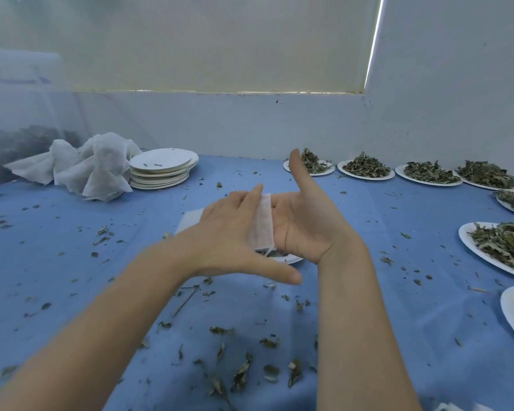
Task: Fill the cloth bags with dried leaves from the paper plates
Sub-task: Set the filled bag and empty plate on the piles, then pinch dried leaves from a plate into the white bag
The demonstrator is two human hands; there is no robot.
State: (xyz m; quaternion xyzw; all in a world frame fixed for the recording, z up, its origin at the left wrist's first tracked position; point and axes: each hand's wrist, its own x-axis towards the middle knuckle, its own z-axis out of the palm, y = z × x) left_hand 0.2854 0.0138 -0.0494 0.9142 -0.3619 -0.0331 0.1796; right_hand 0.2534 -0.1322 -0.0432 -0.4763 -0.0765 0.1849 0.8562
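Note:
A small white cloth bag [261, 225] stands on edge between my two hands above the middle of the blue table, its drawstring hanging at the bottom. My left hand [229, 232] lies flat against the bag's left side with straight fingers and the thumb stretched out below. My right hand [304, 223] presses its open palm on the bag's right side, thumb pointing up. Under the hands sits a paper plate [288, 258], mostly hidden. Several paper plates heaped with dried leaves [365, 167] line the back right and right edge, one large plate [505, 247] nearest my right hand.
A stack of bare paper plates [163, 169] stands at the back left beside a crumpled pile of white cloth [86, 167]. Loose leaf crumbs [241, 375] litter the blue tablecloth [72, 262]. A translucent sack of leaves [15, 143] leans at the far left. A white wall closes the back.

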